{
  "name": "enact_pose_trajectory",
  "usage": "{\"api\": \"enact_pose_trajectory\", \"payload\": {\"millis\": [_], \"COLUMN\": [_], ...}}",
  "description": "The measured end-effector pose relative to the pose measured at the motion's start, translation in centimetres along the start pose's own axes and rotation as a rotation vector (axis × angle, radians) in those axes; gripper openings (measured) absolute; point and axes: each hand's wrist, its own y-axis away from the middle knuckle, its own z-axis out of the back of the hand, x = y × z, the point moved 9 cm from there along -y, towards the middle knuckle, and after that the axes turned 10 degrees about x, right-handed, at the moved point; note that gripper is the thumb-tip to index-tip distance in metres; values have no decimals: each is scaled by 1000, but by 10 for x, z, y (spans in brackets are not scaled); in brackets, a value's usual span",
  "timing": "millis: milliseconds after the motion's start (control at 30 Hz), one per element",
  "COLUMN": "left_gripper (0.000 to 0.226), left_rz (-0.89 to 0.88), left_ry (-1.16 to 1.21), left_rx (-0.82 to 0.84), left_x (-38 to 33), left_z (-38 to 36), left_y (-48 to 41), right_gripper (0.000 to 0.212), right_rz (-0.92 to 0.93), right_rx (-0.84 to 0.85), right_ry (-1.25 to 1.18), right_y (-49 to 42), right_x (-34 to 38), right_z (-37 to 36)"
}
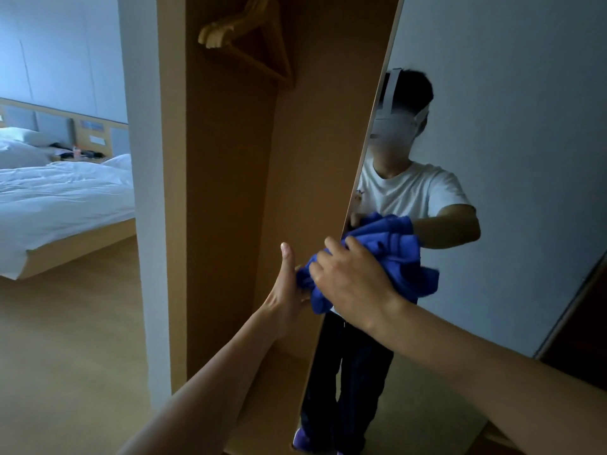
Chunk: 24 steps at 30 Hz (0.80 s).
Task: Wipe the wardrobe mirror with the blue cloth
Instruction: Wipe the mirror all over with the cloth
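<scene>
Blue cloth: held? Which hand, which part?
Held: right hand grips the blue cloth at its left side, against the mirror; left hand hold unclear.

Open wardrobe interior [230, 198] left of mirror door [525, 93], hangers [244, 37] overhead

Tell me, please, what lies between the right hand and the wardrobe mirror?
The head view shows only the bunched blue cloth there; the right hand holds it against the mirror.

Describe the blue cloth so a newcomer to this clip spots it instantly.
Find the tall mirror door of the open wardrobe, right of centre. Near its left edge the right hand grips the bunched blue cloth; bright blue sets it apart from pale wood and grey walls.
</scene>
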Motion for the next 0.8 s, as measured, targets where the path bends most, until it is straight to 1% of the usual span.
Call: {"api": "enact_pose_trajectory", "payload": {"millis": [67,167,300,367,433,533,667,700,800], "left_gripper": [91,86,81,88,94,89,97,97,82], "left_rz": [-15,-27,47,88,98,100,158,174,198], "left_ry": [19,-17,-91,-92,-21,65,11,-8,-34], "left_rx": [8,56,85,84,79,55,12,20,49], "left_x": [-1,1,16,33,44,53,81,91,109], "left_z": [2,3,0,7,11,19,37,41,44], "left_y": [-1,-3,-5,-10,-11,-11,-9,-8,-2], "right_gripper": [16,16,14,15,17,19,21,21,22], "right_rz": [-5,-34,-108,-103,-72,-28,10,14,-9], "right_rx": [22,-9,-90,-66,-16,80,151,160,134], "right_ry": [1,-32,12,29,61,43,-1,-16,-59], "right_y": [0,-4,-14,-13,-10,-7,-4,-4,-5], "right_x": [5,-6,-30,-30,-15,20,54,57,52], "right_z": [-3,11,37,31,12,-23,-53,-57,-51]}}
